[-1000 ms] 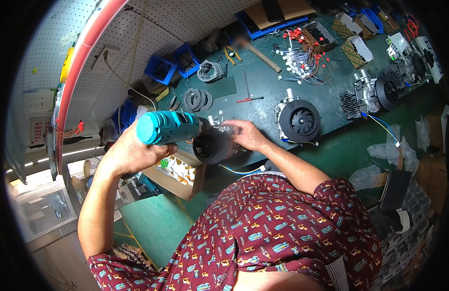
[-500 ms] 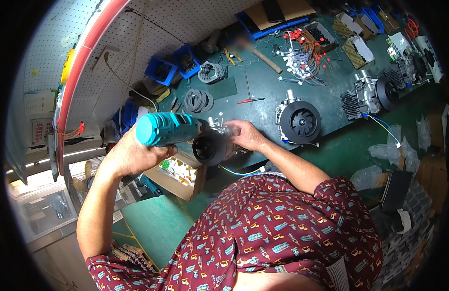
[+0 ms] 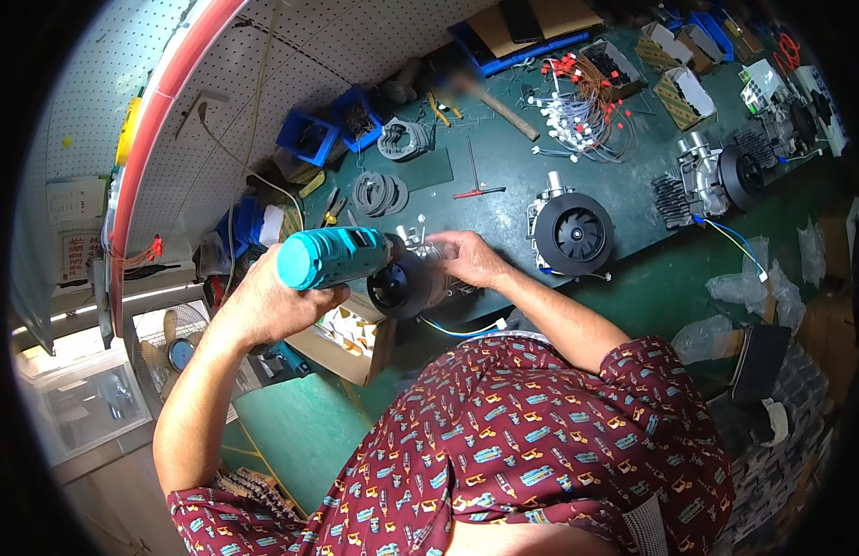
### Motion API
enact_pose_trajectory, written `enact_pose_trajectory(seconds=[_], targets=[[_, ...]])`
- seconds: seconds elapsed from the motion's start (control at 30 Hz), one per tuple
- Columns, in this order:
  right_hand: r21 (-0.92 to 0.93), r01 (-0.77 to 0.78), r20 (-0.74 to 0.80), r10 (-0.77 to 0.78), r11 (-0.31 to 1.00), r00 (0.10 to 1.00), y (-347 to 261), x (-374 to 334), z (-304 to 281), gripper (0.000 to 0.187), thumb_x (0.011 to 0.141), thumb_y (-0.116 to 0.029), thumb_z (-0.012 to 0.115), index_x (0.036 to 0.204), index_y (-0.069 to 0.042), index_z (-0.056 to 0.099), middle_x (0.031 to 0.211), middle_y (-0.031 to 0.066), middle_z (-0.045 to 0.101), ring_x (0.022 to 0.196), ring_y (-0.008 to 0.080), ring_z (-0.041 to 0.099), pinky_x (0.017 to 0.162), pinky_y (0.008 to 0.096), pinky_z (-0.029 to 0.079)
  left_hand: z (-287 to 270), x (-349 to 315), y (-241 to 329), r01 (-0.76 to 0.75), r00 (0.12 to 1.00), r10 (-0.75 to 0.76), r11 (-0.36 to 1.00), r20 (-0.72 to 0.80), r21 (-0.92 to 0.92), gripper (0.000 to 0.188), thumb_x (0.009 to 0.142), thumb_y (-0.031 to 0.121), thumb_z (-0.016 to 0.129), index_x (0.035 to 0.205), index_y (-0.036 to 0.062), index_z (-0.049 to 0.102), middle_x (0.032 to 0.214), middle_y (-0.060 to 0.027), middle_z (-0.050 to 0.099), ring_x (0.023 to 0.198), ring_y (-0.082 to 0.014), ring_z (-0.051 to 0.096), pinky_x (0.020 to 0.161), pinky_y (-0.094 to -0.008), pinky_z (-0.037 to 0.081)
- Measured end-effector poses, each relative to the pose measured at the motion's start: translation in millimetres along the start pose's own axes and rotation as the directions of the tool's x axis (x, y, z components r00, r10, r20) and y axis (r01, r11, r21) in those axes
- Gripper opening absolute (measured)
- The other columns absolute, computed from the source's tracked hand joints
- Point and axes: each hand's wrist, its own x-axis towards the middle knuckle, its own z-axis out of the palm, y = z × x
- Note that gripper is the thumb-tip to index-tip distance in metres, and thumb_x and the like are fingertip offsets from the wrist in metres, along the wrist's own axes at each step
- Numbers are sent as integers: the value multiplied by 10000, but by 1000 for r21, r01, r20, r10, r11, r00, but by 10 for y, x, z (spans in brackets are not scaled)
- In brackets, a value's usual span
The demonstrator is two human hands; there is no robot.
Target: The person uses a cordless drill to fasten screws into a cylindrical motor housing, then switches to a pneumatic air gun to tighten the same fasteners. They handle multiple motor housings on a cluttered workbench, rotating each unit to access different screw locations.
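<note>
At the near edge of the green workbench (image 3: 503, 176), the left hand (image 3: 267, 301) is clamped around a teal power screwdriver (image 3: 332, 257), while the right hand (image 3: 466, 259) grips a black fan motor (image 3: 401, 285) beneath its tip.

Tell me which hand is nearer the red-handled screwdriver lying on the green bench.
Right. The right hand rests on the black motor unit just below the screwdriver; the left hand, gripping the teal power driver, sits farther left.

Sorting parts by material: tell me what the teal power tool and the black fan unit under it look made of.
Teal power tool, gripped by the left hand: likely moulded plastic, smooth with a soft sheen. Black fan unit, steadied by the right hand: matt black wheel, probably plastic; its pale silvery housing looks like cast metal, though unclear.
</note>
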Motion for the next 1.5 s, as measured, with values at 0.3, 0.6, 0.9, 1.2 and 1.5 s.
enact_pose_trajectory(seconds=[0.3, 0.6, 0.9, 1.2, 1.5], targets=[[24, -19, 0, 19, 1000, 1000, -27, -17, 11, 498, 818, -81, 794, 1303, -45, 688, 642, -71, 478, 596, 54, 442, 563, 259, 405, 77, -5, -111, -49, 999, 48, 998, -20, -47, 381, 837, 178, 782, 1191, 57, 709, 1059, -156, 756, 976, -283, 726, 895, -386, 564], [-95, -22, -61, 16, 995, 998, -115, -90, 69, 511, 802, -60, 787, 1302, -35, 689, 673, -60, 530, 615, 54, 483, 576, 252, 436, 13, -180, -218, -218, 976, 212, 950, -47, -226, 525, 847, 112, 828, 1324, 39, 621, 1192, -114, 723, 1099, -207, 660, 997, -398, 528], [164, -269, -241, 303, 949, 922, -220, -234, 15, 504, 911, -76, 637, 1402, 12, 566, 921, 77, 681, 728, 119, 617, 631, 264, 515, 255, -948, -1265, -330, 898, 114, 814, -425, -478, 376, 892, 146, 832, 1236, 50, 714, 1082, -43, 735, 977, -117, 658, 902, -309, 541], [331, -53, -567, 243, 942, 787, -721, -1034, 389, 347, 1013, 2, 469, 1350, 82, 491, 1109, 221, 683, 928, 249, 724, 746, 320, 635, 1161, -1474, -2524, -360, 884, 3, 641, -468, -677, 398, 895, 113, 825, 1256, 25, 680, 1160, -44, 712, 1056, -145, 647, 950, -326, 524], [659, -190, -221, 428, 728, 876, -467, -1422, 1491, 289, 998, -73, 651, 1252, 27, 557, 1102, 216, 705, 943, 307, 754, 756, 385, 668, 1757, -1647, -2806, -239, 958, -8, 523, -286, -818, 434, 884, 217, 854, 1246, 45, 688, 1117, -18, 690, 994, -127, 628, 889, -314, 533]])
